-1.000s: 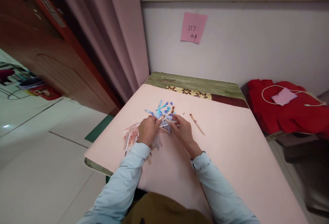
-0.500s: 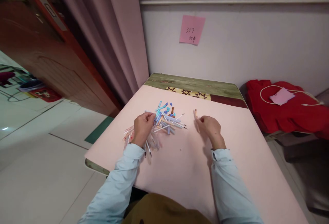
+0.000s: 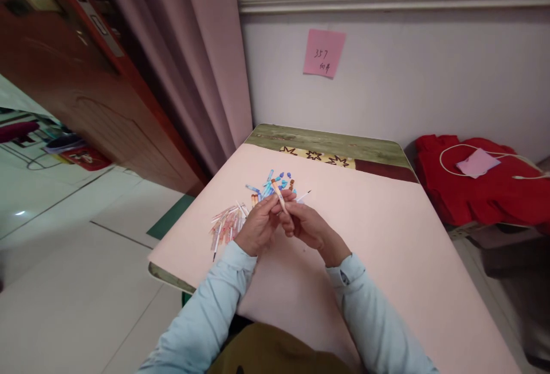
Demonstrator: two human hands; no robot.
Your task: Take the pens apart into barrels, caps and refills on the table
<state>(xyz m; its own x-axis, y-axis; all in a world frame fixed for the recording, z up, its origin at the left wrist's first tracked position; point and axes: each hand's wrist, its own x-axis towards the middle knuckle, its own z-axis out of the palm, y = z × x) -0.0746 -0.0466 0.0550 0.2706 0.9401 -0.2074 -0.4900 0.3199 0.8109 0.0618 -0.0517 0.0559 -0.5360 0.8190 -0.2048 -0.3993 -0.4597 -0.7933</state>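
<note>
Over the pile, both hands meet around a short pale pen (image 3: 279, 195) with an orange-brown end, held tilted with that end up and away from me. My left hand (image 3: 261, 222) is closed with thumb and fingers pinching the pen's side. My right hand (image 3: 307, 226) grips its lower end, and its fingertips touch those of the left. Behind the hands lie blue pen parts (image 3: 267, 188) and small blue and brown caps (image 3: 292, 185). Clear-and-pink slim pieces (image 3: 226, 226) lie in a heap left of my left hand. My hands cover part of the pile.
The table (image 3: 365, 259) has a pale pink cover. A pink note (image 3: 324, 53) is stuck on the wall behind it. At the right, red cloth (image 3: 468, 196) carries a white cable and a pink paper (image 3: 478, 162). A curtain and wooden door (image 3: 129, 128) stand at the left.
My right hand has moved left with the pen, from the right side of the table to my left hand. The left hand has shifted right, off the pile, and now touches the pen.
</note>
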